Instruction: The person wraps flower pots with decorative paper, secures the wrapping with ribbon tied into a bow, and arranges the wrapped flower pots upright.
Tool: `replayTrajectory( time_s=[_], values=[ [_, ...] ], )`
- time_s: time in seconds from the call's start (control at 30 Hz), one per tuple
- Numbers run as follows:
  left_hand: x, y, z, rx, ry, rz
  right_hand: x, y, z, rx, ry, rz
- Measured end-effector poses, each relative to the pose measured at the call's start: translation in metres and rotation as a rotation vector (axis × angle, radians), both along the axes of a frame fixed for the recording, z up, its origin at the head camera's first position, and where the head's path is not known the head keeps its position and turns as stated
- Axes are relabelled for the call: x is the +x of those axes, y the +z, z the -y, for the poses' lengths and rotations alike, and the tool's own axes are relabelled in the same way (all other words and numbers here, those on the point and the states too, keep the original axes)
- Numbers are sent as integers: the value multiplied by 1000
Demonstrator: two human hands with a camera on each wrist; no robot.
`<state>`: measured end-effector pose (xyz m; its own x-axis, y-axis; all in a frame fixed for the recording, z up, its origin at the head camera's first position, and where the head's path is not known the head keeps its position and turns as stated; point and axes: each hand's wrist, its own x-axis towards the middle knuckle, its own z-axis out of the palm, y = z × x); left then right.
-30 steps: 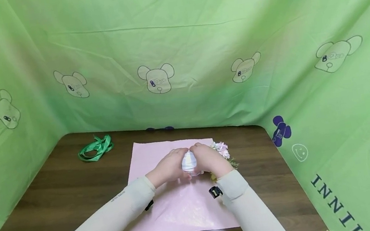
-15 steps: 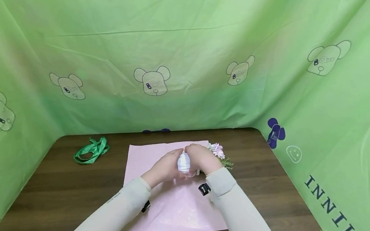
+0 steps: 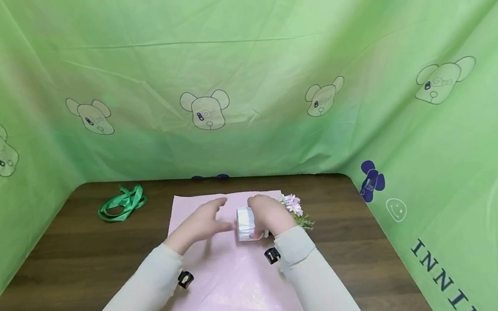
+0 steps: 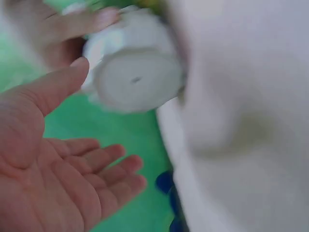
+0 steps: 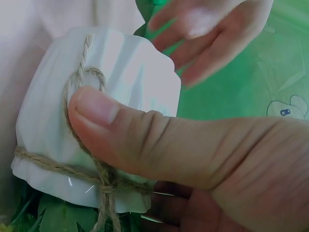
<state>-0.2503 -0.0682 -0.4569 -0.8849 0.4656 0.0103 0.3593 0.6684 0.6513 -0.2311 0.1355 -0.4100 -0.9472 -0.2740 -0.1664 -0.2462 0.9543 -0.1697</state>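
Right hand [image 3: 271, 215] grips white pot [image 3: 245, 223] | left hand [image 3: 199, 225] spread wide, just beside pot

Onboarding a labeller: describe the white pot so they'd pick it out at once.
On the brown table lies a pink sheet. Over the sheet's right half, the right hand holds the pot sideways, flowers at its right end. Only it has ribbed white walls with twine tied round them.

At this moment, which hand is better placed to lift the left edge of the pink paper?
Probably the left hand: it is empty and nearer that paper edge, while the right hand grips the white pot.
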Motion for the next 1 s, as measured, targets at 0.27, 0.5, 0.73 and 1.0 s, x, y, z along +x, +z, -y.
replayTrajectory(
  time_s=[0.27,0.5,0.73,1.0],
  values=[
    [21,12,69,24,224,89,0,0,0,8,2,-3],
    [31,10,102,-267,318,211,1,-3,1,10,-9,-6],
    [25,-8,121,-291,340,296,3,-5,2,-9,-26,-3],
    [15,-20,132,-115,313,352,5,-5,1,-15,-28,-21]
  ],
)
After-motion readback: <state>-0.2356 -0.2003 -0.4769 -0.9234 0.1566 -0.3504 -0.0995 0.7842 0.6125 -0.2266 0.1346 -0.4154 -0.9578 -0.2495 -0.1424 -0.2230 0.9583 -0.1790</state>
